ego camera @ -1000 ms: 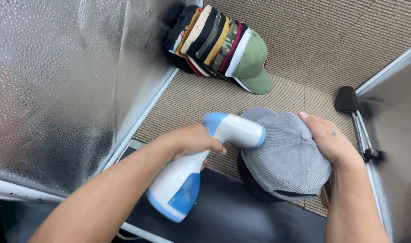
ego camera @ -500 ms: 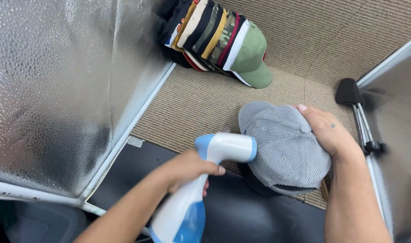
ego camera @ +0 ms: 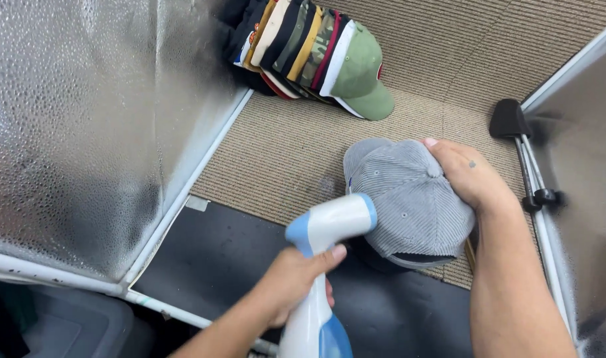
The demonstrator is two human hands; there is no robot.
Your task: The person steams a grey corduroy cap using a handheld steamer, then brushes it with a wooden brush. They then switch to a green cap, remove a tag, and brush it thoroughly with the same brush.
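- The floor is a tan carpet (ego camera: 283, 152) with thin ribbed lines, and a flat dark mat (ego camera: 223, 258) lies on the near part of it.
- A big shiny wall panel (ego camera: 84, 126) stands on the left. It is silvery and bumpy, with a white frame along its bottom edge.
- Another silvery panel (ego camera: 581, 166) stands on the right, with a black clamp (ego camera: 515, 126) on its pole.
- A row of caps (ego camera: 303, 50) lies stacked on the carpet at the top. They are nested one inside the other, in many colours. The green cap (ego camera: 363, 83) sits at the right end.
- The grey cap (ego camera: 409, 199) is in the middle, just above the mat edge. It is soft ribbed cloth with a small button on top.
- The right hand (ego camera: 469, 176) grips the top of the grey cap with bent fingers.
- The left hand (ego camera: 296, 282) is wrapped tight around the handle of a white and blue steamer (ego camera: 323, 265). The steamer is smooth plastic, and its rounded head is just beside the grey cap.
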